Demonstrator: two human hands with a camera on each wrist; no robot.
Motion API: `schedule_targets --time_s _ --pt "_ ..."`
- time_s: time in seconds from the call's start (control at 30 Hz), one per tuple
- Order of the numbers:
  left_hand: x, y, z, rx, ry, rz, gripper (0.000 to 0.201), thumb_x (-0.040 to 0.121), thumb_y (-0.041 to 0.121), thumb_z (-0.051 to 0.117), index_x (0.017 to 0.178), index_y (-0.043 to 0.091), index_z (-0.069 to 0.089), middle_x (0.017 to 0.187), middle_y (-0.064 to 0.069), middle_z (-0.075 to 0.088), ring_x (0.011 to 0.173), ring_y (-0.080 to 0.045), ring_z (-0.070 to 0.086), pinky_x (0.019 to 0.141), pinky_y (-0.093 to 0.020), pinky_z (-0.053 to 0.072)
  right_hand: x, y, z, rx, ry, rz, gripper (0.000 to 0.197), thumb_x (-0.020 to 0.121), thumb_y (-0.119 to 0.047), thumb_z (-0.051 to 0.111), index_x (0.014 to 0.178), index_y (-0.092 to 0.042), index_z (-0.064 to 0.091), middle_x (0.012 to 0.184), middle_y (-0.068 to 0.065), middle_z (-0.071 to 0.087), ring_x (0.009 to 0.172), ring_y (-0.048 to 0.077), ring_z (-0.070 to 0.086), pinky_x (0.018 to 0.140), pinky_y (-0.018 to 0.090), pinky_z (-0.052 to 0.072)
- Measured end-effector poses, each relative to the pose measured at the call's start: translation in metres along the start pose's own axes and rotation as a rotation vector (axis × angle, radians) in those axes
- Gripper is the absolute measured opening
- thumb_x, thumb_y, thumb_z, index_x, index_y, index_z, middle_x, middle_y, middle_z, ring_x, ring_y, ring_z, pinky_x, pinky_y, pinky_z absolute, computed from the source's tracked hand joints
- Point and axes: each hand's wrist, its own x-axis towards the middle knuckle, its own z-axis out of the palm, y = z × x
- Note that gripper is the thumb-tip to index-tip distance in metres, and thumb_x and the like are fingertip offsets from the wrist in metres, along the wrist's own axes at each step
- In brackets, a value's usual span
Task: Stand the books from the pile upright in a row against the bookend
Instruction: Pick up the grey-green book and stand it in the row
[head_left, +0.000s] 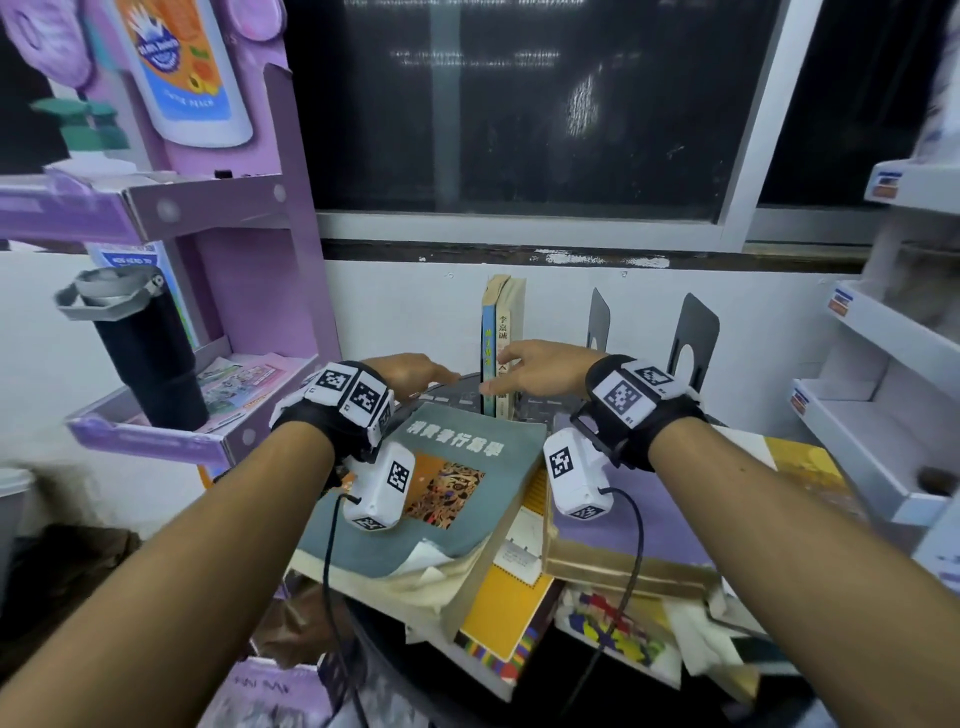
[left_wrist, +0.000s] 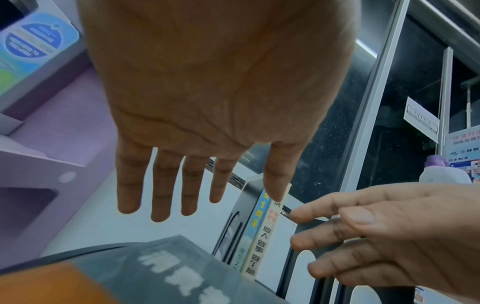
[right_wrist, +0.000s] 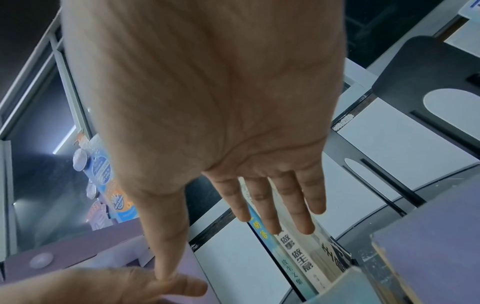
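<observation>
Two books stand upright at the back of the round dark table (head_left: 540, 408): a blue-spined book (head_left: 488, 353) and a cream-spined book (head_left: 505, 332). The left wrist view shows a black bookend (left_wrist: 233, 226) just left of them. My right hand (head_left: 524, 369) is open, fingers stretched toward their spines; contact is unclear. My left hand (head_left: 415, 371) is open too, hovering over the far edge of a grey-green book (head_left: 447, 488) that tops the pile. A purple book (head_left: 639, 525) and a yellow book (head_left: 509, 608) lie in the same pile.
Two more black bookends (head_left: 597, 322) (head_left: 693, 332) stand to the right of the upright books. A purple display shelf (head_left: 208, 218) with a black tumbler (head_left: 150, 364) crowds the left. White shelves (head_left: 883, 364) line the right, with wall and window behind.
</observation>
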Motion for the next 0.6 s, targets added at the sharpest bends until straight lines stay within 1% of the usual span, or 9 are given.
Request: schedule_targets --time_s 0.1,0.17,0.2,0.27,0.3,0.37,0.43,0.57,0.6 --pt "-0.013 -0.012 -0.002 0.039 -0.030 -0.067 0.045 0.099 0.031 0.047 0.136 0.006 0.050 0.143 -0.014 0.047 0.130 -0.031 0.046 0.086 -0.030 0.039 -0.007 -0.006 0.007 -0.086 -0.043 0.008 0.080 0.090 -0.055 0.055 0.150 -0.010 0.028 0.156 0.006 0.029 0.141 0.023 0.031 0.115 0.037 0.027" --pt "-0.021 -0.018 -0.003 0.081 -0.071 -0.108 0.046 0.101 0.035 0.042 0.139 0.011 0.045 0.143 -0.007 0.044 0.130 -0.029 0.044 0.098 -0.034 0.038 -0.009 -0.009 0.011 -0.129 -0.060 0.023 0.081 0.089 -0.056 0.055 0.150 -0.008 0.028 0.156 0.008 0.029 0.142 0.024 0.030 0.115 0.037 0.027" --pt "-0.023 -0.021 -0.003 0.081 -0.079 -0.129 0.048 0.099 0.037 0.045 0.139 0.009 0.045 0.142 -0.010 0.045 0.127 -0.029 0.046 0.101 -0.035 0.038 -0.010 -0.009 0.013 -0.148 -0.066 0.034 0.081 0.089 -0.057 0.055 0.149 -0.008 0.030 0.156 0.008 0.030 0.141 0.025 0.031 0.114 0.039 0.028" --pt "-0.024 -0.030 -0.002 0.047 -0.078 -0.169 0.051 0.095 0.036 0.053 0.134 0.004 0.047 0.133 -0.016 0.051 0.114 -0.029 0.052 0.097 -0.036 0.042 -0.010 -0.010 0.018 -0.189 -0.074 0.053 0.081 0.087 -0.059 0.055 0.147 -0.008 0.034 0.154 0.009 0.033 0.139 0.027 0.034 0.113 0.041 0.030" --pt "-0.023 -0.034 -0.001 0.061 -0.086 -0.181 0.053 0.094 0.036 0.055 0.134 0.003 0.048 0.133 -0.019 0.051 0.111 -0.030 0.053 0.092 -0.036 0.043 -0.010 -0.011 0.020 -0.215 -0.080 0.060 0.082 0.086 -0.061 0.056 0.146 -0.008 0.036 0.153 0.009 0.034 0.138 0.027 0.035 0.113 0.042 0.031" --pt "-0.023 -0.040 0.001 0.089 -0.128 -0.225 0.055 0.092 0.039 0.057 0.133 0.004 0.047 0.133 -0.020 0.051 0.115 -0.036 0.054 0.092 -0.039 0.045 -0.008 -0.010 0.025 -0.274 -0.103 0.077 0.087 0.084 -0.064 0.056 0.146 -0.008 0.036 0.153 0.009 0.035 0.137 0.028 0.036 0.112 0.043 0.032" --pt "-0.024 -0.041 0.003 0.124 -0.151 -0.246 0.056 0.092 0.042 0.056 0.133 0.006 0.047 0.129 -0.020 0.052 0.115 -0.038 0.054 0.092 -0.040 0.046 -0.006 -0.010 0.027 -0.310 -0.142 0.093 0.089 0.083 -0.065 0.057 0.147 -0.007 0.036 0.153 0.009 0.035 0.137 0.028 0.037 0.112 0.043 0.033" --pt "-0.029 -0.040 0.005 0.257 -0.175 -0.224 0.054 0.094 0.046 0.050 0.135 0.011 0.047 0.129 -0.017 0.051 0.114 -0.033 0.055 0.084 -0.032 0.042 -0.003 -0.009 0.028 -0.296 -0.185 0.108 0.087 0.080 -0.061 0.063 0.141 -0.002 0.042 0.146 0.012 0.044 0.131 0.030 0.044 0.110 0.044 0.037" --pt "-0.030 -0.039 0.006 0.263 -0.174 -0.216 0.054 0.094 0.046 0.051 0.135 0.011 0.047 0.124 -0.016 0.052 0.107 -0.031 0.056 0.081 -0.030 0.041 -0.003 -0.009 0.028 -0.297 -0.188 0.107 0.086 0.080 -0.060 0.064 0.140 -0.002 0.043 0.144 0.012 0.046 0.130 0.030 0.046 0.109 0.044 0.038"
